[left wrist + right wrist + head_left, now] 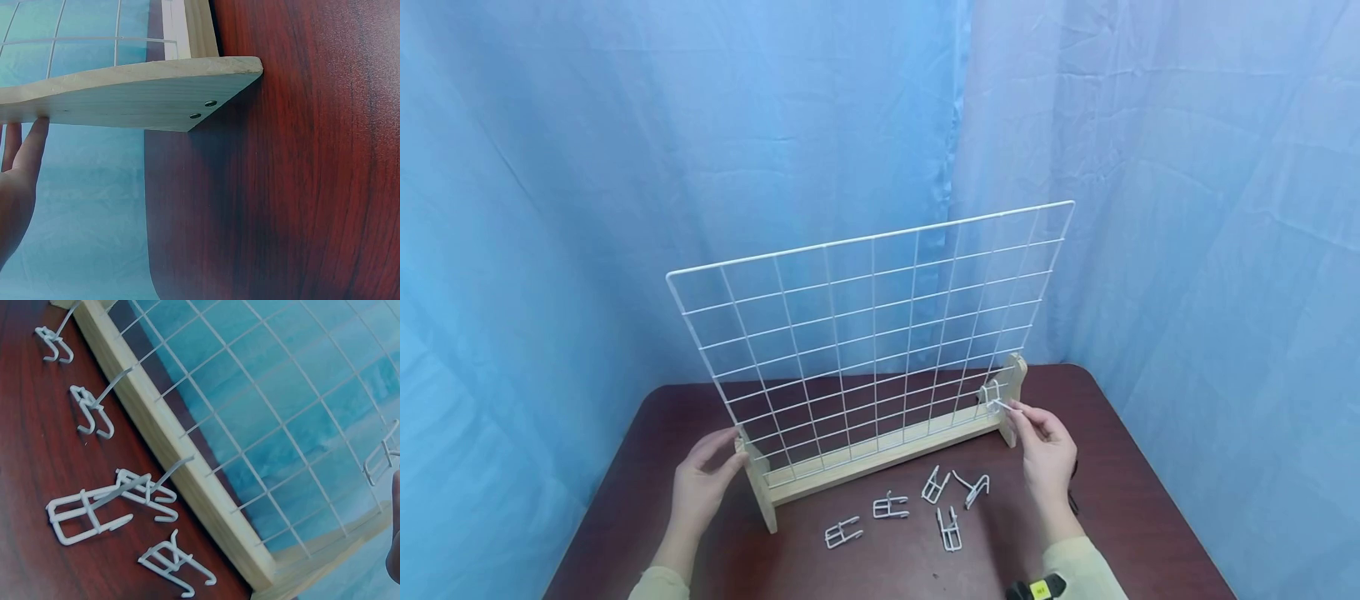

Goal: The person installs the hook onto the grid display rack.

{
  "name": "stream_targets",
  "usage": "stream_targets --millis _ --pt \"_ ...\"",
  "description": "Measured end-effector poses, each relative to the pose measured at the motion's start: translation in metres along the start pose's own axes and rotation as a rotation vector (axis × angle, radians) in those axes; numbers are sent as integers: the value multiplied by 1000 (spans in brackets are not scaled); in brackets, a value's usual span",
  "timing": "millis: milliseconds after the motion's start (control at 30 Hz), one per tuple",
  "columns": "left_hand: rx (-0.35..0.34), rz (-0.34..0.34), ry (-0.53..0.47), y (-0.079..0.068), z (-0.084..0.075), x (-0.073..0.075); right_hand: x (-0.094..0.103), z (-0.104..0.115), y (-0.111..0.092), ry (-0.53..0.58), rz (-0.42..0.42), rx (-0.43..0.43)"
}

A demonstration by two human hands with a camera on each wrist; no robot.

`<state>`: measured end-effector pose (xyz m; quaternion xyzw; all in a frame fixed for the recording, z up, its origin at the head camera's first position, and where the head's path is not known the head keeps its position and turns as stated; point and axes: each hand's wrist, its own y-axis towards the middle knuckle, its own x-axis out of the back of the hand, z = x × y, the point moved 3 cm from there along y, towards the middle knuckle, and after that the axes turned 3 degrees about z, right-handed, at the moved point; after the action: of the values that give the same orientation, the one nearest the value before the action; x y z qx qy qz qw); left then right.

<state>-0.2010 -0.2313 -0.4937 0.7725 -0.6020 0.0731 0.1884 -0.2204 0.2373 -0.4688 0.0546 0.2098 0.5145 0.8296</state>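
A white wire grid (872, 237) stands upright in a wooden stand. My left hand (702, 471) holds the top of the stand's left end panel (760, 487) between thumb and fingers. In the left wrist view, fingertips (39, 128) touch that panel's outer face. Over at the right end panel (1017, 375), my right hand (1047, 450) pinches the prong of a white wire hook (992, 392), whose frame lies against the lower right of the grid. The right wrist view catches only a little of this hand (395, 556) at its edge.
Several loose white wire hooks (891, 505) are scattered on the dark red table (1120, 517) in front of the stand's wooden base board (887, 450). Blue curtains (820, 125) hang behind and on both sides. A black device with a yellow label (1039, 590) is at my right sleeve.
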Motion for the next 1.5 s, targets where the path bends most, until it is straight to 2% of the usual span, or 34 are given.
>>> stream_targets --millis 200,367,633,900,1167,1500 --pt "2 -4 -14 0 1 0 -3 -4 4 70 -13 33" --pt "5 0 -9 0 0 1 -6 -6 9 76 -27 45" --pt "-6 -9 -29 0 1 1 -16 4 16 116 -42 100" --pt "-41 -26 -56 0 2 -1 -24 14 27 112 -75 129" --pt "-8 -17 -51 2 4 0 -31 22 38 167 -89 166" --pt "-23 -19 -60 1 5 0 -38 26 45 209 -88 188"
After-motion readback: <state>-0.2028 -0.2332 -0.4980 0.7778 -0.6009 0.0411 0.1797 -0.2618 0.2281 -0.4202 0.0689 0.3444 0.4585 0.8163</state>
